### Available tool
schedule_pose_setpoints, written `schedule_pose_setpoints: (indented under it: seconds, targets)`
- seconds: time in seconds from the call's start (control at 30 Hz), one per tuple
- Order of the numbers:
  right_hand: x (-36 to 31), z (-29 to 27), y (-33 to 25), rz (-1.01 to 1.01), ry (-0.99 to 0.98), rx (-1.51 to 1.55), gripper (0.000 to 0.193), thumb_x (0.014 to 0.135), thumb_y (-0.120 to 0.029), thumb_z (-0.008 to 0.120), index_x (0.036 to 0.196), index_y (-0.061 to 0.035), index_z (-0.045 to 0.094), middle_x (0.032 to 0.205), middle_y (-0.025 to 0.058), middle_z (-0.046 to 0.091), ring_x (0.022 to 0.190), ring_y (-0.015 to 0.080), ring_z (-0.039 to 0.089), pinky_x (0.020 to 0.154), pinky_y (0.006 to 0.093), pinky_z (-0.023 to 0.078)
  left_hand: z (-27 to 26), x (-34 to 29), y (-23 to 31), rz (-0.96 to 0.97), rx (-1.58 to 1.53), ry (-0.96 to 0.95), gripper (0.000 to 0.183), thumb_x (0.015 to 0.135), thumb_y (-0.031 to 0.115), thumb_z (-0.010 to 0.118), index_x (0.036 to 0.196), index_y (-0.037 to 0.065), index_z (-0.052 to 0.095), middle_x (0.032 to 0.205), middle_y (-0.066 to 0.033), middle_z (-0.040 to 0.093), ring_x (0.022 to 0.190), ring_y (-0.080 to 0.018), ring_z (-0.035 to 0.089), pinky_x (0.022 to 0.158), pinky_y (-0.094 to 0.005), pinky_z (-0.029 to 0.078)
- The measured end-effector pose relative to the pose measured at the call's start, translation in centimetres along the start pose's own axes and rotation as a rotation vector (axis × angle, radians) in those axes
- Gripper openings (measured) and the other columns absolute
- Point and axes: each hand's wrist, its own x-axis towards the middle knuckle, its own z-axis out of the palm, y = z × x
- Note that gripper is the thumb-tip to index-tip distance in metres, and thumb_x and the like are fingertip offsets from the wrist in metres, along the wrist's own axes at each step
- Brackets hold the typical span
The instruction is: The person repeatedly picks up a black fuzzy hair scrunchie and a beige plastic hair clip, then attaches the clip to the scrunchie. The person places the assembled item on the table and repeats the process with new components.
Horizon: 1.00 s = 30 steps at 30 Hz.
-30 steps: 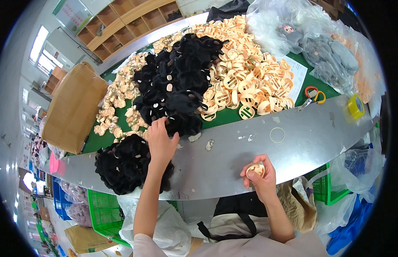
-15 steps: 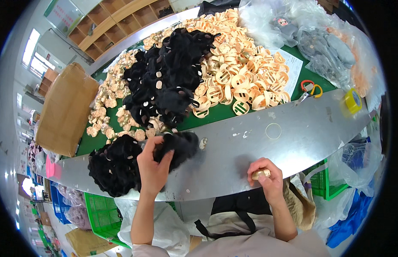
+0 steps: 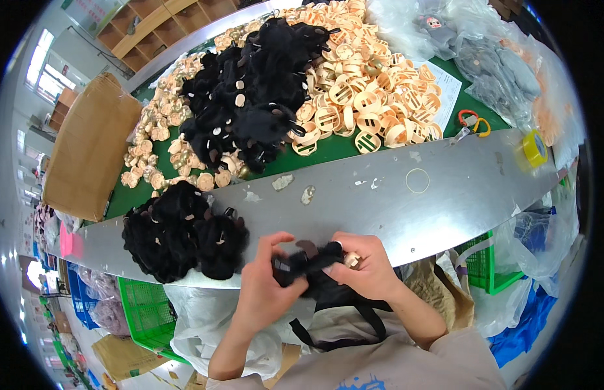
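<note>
Fingers (image 3: pixel 280 259) of left hand (image 3: pixel 266 286) curled tight round the near-left end of a black wig piece (image 3: pixel 308 263), thumb on top; fingers of right hand (image 3: pixel 367 266) closed on its other end, also pinching a small tan round cap (image 3: pixel 351 260) against it. Wig piece sits between both hands, just off the near edge of the grey metal counter (image 3: pixel 393 201), above the person's lap. Small brown tabs show on the wig piece. Left of the hands, on the counter's near edge, a pile of black wig pieces (image 3: pixel 181 234), just beside the left hand but not touching. Beyond the counter, green surface (image 3: pixel 334 151) carries a big heap of black wig pieces (image 3: pixel 256 104) and a spread of tan slotted caps (image 3: pixel 373 84) right of that heap. Rubber band (image 3: pixel 417 180) lies on the counter, well apart from the hands. Yellow tape roll (image 3: pixel 535 148) at the counter's far right end, scissors with red and orange handles (image 3: pixel 472 122) near it. Cardboard box (image 3: pixel 87 149) at counter's left end. Green crates (image 3: pixel 146 312) below the counter, clear plastic bags (image 3: pixel 536 234) to the right.
</note>
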Motion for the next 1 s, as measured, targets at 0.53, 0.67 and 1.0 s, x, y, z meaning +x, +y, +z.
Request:
schedule_pose_setpoints:
  seconds: [0.53, 0.67, 1.0]
  targets:
    - [-2.8, 2.2, 1.3, -0.319, 0.112, -0.53, 0.017, 0.075, -0.013, 0.075, 0.088, -0.0044, 0.067, 0.072, 0.0068, 0.058, 0.054, 0.0229, 0.055, 0.048, 0.0296, 0.042, 5.8, -4.2, -5.0, 0.089, -0.618, -0.095, 0.06, 0.093, 0.038, 0.057, 0.131, -0.007, 0.048, 0.117, -0.0154, 0.06, 0.105, -0.0237, 0.057, 0.093, -0.0344, 0.044]
    - [-3.0, 2.2, -0.6, -0.305, 0.0, -0.302, 0.023, 0.081, -0.011, 0.072, 0.1, -0.0004, 0.065, 0.091, 0.0111, 0.062, 0.071, 0.0201, 0.064, 0.062, 0.0277, 0.051, 6.6, -4.5, -5.6, -0.092, -1.026, 0.054, 0.051, 0.091, 0.018, 0.063, 0.133, -0.004, 0.047, 0.121, -0.0108, 0.06, 0.109, -0.019, 0.058, 0.096, -0.0337, 0.045]
    - [-6.1, 0.9, -0.9, -0.064, 0.205, 0.165, 0.035, 0.105, -0.028, 0.045, 0.119, 0.0024, 0.055, 0.077, 0.0046, 0.063, 0.056, 0.0048, 0.053, 0.05, 0.0187, 0.041, 6.3, -4.2, -3.4, -0.426, -1.348, 0.252, 0.034, 0.093, 0.01, 0.062, 0.123, -0.004, 0.055, 0.113, -0.0143, 0.065, 0.1, -0.026, 0.067, 0.087, -0.0374, 0.055]
